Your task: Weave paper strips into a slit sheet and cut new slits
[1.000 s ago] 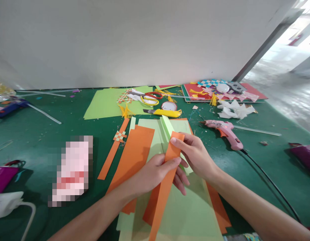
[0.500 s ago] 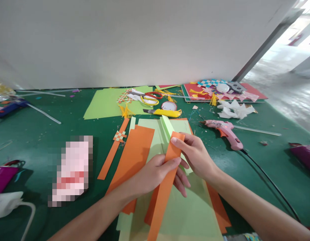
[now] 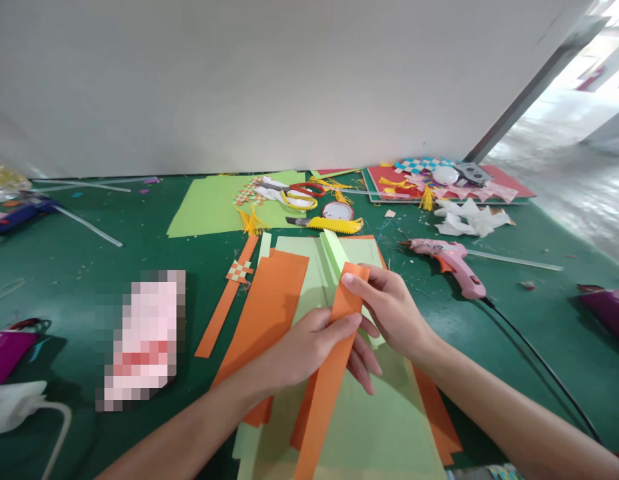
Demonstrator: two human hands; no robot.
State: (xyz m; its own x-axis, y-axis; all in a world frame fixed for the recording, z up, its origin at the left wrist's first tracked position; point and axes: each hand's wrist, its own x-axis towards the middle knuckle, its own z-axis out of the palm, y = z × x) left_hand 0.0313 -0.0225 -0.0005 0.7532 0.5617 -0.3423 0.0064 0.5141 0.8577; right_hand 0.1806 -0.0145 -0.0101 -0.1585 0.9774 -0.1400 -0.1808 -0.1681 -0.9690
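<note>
So, head cam: the green bench runs to a pale wall, yellow cutter toward the back, pink glue gun rightward. Left hand and right hand pinch an orange strip over pale green sheets; the left forearm hides some orange paper.

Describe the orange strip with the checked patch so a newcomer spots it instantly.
On the green table, find the wide orange paper beside the left hand. Just to the paper's left, a narrow orange strip lies slanted. Unlike the plain strip held by that hand and the right hand, it carries a checked patch toward its far end.
</note>
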